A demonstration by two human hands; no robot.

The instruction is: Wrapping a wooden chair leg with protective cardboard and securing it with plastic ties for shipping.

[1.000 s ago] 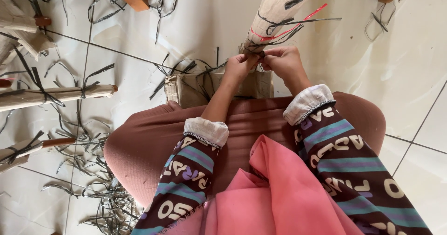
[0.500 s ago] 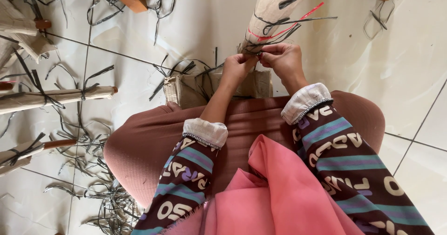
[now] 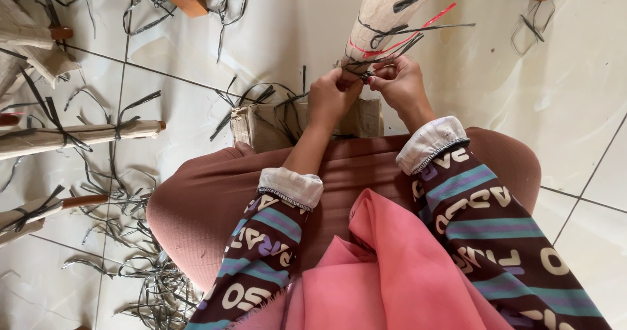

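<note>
Left hand (image 3: 333,98): closed in a pinch at the lower end of the paper-wrapped, tapered pale bundle (image 3: 385,13); its fingers gripped the dark grey flat strap (image 3: 382,59) that ran round the bundle.
Right hand (image 3: 401,85): curled shut just beside the left, fingers nipped on the same strap where its ends met; the exact hold was hidden behind the knuckles.
Bundle: stood tilted, its lower end between the two hands, its upper part leaving the view at the top; a thin red band (image 3: 398,39) and further grey straps crossed it.
Seat: the person sat low, knees under a brown skirt (image 3: 215,193), above a small cardboard box (image 3: 261,124).
Floor: white tiled floor (image 3: 575,108) strewn with cut grey strap offcuts (image 3: 140,271).
Neighbouring items: similar wrapped bundles with brown wooden ends (image 3: 85,134) lay well apart on the left.
Risk, slipping: the stiff strap could spring out of the pinch, because only fingertips held it.
Risk, loosening: the wrap might slacken if tension dropped at the join.
Risk, cuts: the narrow strap edges could nick bare skin under a hard pull.
</note>
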